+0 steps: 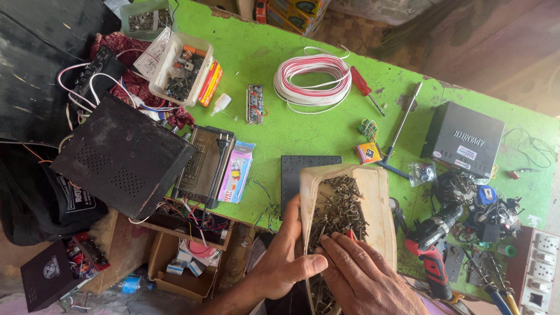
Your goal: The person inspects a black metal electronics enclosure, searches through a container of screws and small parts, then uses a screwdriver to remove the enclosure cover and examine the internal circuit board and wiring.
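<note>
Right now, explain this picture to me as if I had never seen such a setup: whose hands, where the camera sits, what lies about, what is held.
There is no machine here. One camera, worn on a person's head, looks down at their own bare hands over a green workbench. The left hand grips the side of a tan tray full of dark screws; the right hand has its fingers in the screws. Around lie a coil of red-and-white wire, a red screwdriver, a black box and a red drill.

Left hand (284, 259), right hand (364, 279): bare, no sleeves, no rings.
</note>
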Tool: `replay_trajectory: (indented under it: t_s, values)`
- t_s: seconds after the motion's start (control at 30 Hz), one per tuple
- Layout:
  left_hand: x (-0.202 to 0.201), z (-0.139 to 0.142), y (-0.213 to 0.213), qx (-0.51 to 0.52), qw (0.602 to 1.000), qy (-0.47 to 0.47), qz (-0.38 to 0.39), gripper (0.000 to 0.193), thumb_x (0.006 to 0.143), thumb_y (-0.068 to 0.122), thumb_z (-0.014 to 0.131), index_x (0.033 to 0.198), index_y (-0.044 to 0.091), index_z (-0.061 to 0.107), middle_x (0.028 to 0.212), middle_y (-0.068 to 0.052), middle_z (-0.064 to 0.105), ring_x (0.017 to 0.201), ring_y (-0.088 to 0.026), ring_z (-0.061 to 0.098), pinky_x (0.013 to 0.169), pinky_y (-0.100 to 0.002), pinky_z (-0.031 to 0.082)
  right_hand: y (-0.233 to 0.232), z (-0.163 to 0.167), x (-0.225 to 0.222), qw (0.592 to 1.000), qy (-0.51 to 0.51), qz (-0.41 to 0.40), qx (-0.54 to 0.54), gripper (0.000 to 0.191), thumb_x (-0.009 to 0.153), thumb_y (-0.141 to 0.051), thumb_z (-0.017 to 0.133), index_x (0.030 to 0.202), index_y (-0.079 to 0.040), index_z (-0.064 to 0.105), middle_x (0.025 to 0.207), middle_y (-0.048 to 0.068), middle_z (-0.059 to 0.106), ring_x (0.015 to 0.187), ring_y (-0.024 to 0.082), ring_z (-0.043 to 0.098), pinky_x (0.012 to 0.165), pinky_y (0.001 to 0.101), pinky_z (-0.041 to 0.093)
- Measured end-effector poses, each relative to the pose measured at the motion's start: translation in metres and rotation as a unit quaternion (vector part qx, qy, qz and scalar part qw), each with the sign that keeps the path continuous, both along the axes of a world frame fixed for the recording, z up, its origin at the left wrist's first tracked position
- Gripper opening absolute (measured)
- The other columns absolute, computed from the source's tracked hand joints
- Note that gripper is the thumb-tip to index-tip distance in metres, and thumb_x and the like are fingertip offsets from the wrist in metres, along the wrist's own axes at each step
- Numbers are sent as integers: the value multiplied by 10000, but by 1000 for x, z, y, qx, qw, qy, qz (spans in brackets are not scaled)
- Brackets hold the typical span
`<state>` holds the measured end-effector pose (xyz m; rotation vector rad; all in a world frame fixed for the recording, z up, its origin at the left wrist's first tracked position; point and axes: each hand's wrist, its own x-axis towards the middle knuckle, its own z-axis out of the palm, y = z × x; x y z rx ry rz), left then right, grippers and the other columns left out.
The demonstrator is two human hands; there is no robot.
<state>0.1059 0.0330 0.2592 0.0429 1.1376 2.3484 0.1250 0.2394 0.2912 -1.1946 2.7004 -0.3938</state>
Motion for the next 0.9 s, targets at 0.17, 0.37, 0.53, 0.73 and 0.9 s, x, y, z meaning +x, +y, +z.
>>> replay_trajectory:
  t_s: [0.17,0.37,0.53,0.73,0.9]
  values:
    - [-1,-1,1,1,1000,4,0,1103,825,301,713,1629,66,-5,1549,-204,385,1434,-258,414,1215,-423,341,1,-2,1,1000,8,-2,-3,525,834,-256,600,1299,-13,599,1451,187,517,1360,347,478,1063,508,397]
    - [-1,-2,1,2,1000,0,-5,1105,822,295,711,1624,70,-15,1515,-210,401,1407,-269,437,1195,-429,370,2,-4,2,1000,4,-3,3,522,828,-260,601,1289,-15,606,1448,184,519,1355,344,484,1052,507,403]
    - [-1,-3,2,-4,1000,-1,-7,1102,820,288,708,1625,66,-11,1512,-214,405,1404,-269,436,1194,-430,371,3,-7,3,1000,17,0,3,507,848,-258,596,1287,-7,606,1448,190,520,1350,346,492,1054,507,408]
    - [1,-7,-2,-7,1000,0,-5,1117,820,299,711,1631,67,-22,1524,-222,403,1413,-279,439,1195,-434,375,-6,-2,-2,1000,17,8,-24,483,842,-252,624,1267,-22,636,1435,202,537,1345,355,494,1049,510,405]
    - [3,-10,-1,6,1000,-21,-5,1139,808,307,730,1625,65,-26,1567,-220,365,1467,-292,384,1215,-439,330,-10,35,-27,992,28,-84,-94,342,897,-176,647,1193,-8,671,1274,161,635,1265,306,580,1006,425,501]
